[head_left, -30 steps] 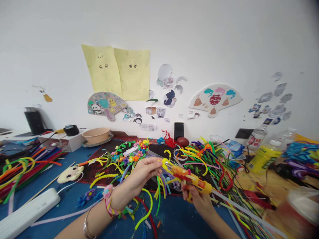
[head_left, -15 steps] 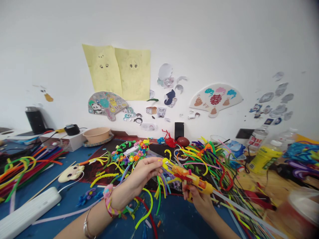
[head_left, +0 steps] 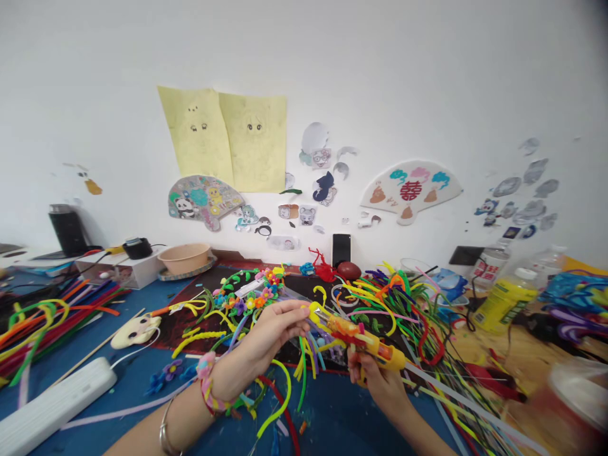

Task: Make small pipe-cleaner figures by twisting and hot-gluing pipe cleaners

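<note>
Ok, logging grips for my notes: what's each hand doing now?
Left hand: pinched closed at the front of the hot glue gun; what it holds cannot be told.
Right hand: closed, holding the hot glue gun.

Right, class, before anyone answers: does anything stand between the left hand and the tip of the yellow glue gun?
Nothing visible does. The left hand reaches right up to the tip of the yellow glue gun, which the right hand holds. Whether they actually touch is hard to tell.
</note>
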Motion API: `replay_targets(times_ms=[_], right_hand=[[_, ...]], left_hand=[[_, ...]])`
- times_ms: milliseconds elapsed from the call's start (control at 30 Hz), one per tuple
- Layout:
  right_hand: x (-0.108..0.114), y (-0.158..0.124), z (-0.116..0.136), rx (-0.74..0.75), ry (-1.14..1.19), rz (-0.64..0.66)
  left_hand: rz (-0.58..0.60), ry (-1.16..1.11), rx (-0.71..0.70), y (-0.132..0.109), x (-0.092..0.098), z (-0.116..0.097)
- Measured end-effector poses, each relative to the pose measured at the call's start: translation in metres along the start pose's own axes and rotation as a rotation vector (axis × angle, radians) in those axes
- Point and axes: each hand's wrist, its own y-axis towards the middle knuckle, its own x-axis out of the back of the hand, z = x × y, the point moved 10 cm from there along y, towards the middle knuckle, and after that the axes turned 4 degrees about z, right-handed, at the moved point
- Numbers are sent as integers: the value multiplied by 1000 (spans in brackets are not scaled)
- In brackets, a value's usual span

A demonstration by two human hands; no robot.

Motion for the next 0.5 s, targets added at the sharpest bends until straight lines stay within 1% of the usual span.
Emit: replay_targets(times_ms=[500], right_hand=[[-1,1,5,10,-20,26]], left_hand=[[14,2,-13,0,0,2]])
